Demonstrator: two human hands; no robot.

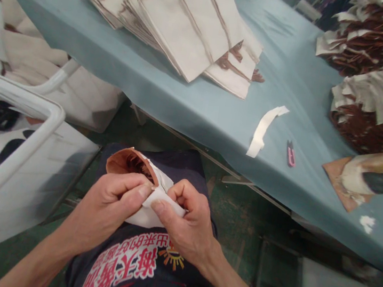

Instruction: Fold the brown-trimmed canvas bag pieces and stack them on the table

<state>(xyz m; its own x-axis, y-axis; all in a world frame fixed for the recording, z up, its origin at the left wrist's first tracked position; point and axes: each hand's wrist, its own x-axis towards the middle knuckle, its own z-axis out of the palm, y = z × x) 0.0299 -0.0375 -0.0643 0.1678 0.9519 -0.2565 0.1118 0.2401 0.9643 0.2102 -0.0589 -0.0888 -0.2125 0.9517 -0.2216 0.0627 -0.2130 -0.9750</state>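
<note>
Above my lap I hold a white piece with a tan-brown inner side (125,160), curled into an open tube shape; I cannot make out its exact kind. My left hand (116,206) pinches its edge between thumb and forefinger. Close beside it, my right hand (188,219) grips a folded white part of the same piece, thumb on top. Something brown and stringy shows inside the opening. A dark apron (151,275) with red and white lettering lies under both hands.
On the blue-covered table (190,100) lie stacked white panels (190,24), a white strip (263,130), pink-handled thread snips (291,153) and a brush-like tool on a brown scrap (340,183). Brown-and-white bundles (379,98) sit at right. A white-framed cart (50,109) stands left.
</note>
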